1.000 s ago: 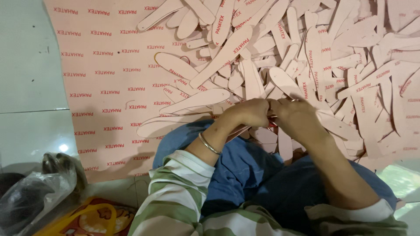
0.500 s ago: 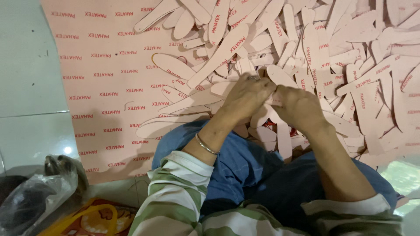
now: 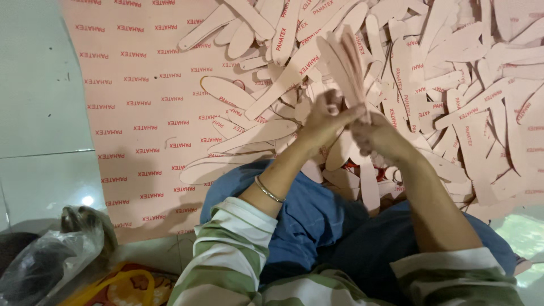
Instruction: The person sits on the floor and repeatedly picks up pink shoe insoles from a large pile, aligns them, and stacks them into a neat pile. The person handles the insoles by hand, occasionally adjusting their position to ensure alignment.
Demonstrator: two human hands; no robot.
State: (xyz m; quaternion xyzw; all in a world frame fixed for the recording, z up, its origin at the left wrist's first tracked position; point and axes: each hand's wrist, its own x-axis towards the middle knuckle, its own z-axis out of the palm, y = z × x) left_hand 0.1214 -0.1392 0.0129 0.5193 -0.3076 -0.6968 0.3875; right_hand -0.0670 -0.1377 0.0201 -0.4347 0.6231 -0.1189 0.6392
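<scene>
Your left hand [image 3: 323,122] and right hand [image 3: 381,136] meet above your lap, both clasping a small upright stack of pink, insole-shaped cardboard cutouts [image 3: 347,62]. That bundle looks gathered; beyond it, a wide heap of loose pink cutouts [image 3: 453,85] remains unsorted on the pink printed sheet [image 3: 141,113].

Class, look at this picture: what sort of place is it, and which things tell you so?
Probably an informal shoe-insole workshop on a floor: a heap of pink sole-shaped cut-outs, the large pink printed sheet on pale floor tiles, both hands gathering a stack.
</scene>
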